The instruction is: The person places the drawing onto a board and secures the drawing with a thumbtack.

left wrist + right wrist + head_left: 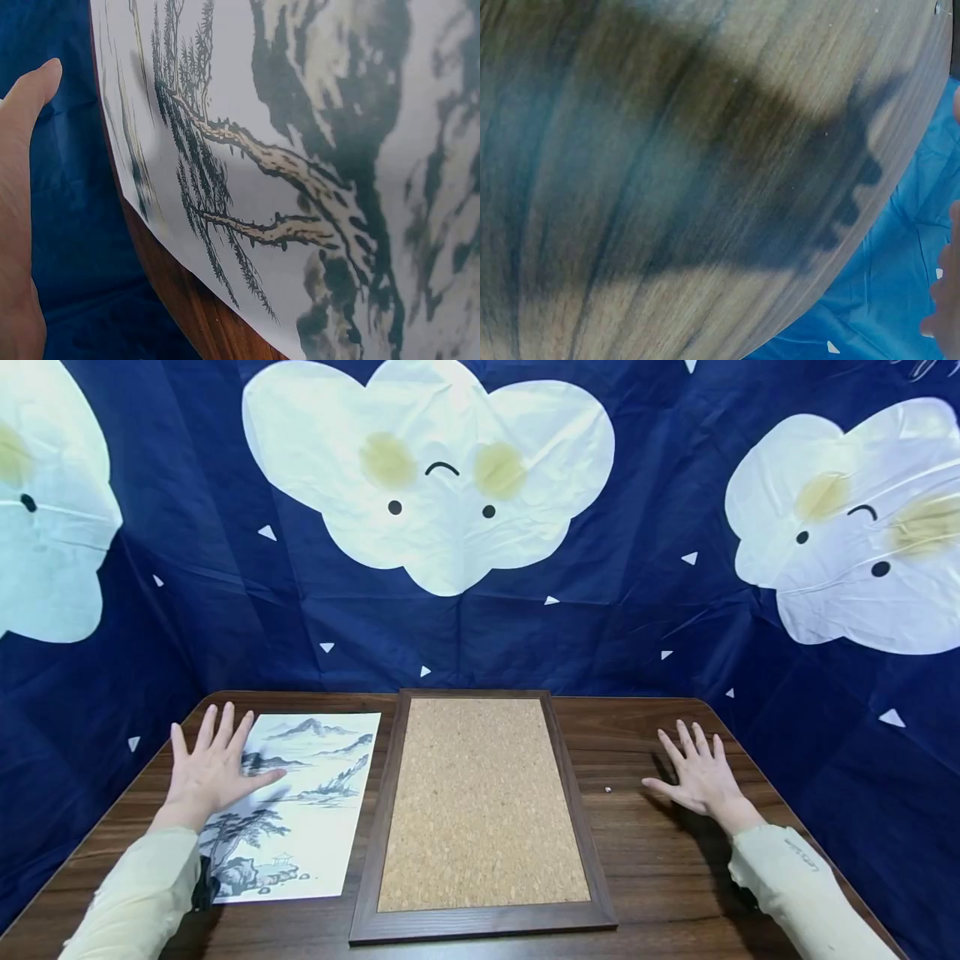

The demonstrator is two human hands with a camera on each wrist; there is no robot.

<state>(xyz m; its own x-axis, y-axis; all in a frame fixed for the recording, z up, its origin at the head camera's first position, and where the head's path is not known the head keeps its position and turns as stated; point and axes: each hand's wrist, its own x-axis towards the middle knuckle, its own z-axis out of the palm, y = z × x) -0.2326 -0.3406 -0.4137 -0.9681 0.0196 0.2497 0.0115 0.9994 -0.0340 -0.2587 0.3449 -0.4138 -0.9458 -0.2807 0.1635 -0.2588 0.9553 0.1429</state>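
My left hand (pixel 210 777) hovers with fingers spread at the left side of a paper sheet (pixel 318 839) printed with an ink landscape of mountains, pines and rocks. Part of that sheet lies hidden behind the hand and wrist. To the sheet's right, a cork board (pixel 483 802) in a dark wooden frame lies flat, its cork bare. My right hand (pixel 702 782), also spread and holding nothing, is above the table's right side and casts a shadow there. Between the board and this hand sits a tiny shiny object (pixel 608 790), too small to identify.
The dark wood-grain table (pixel 637 877) has rounded far corners. A navy cloth (pixel 480 643) with cloud faces and small white triangles hangs close behind it and along both sides.
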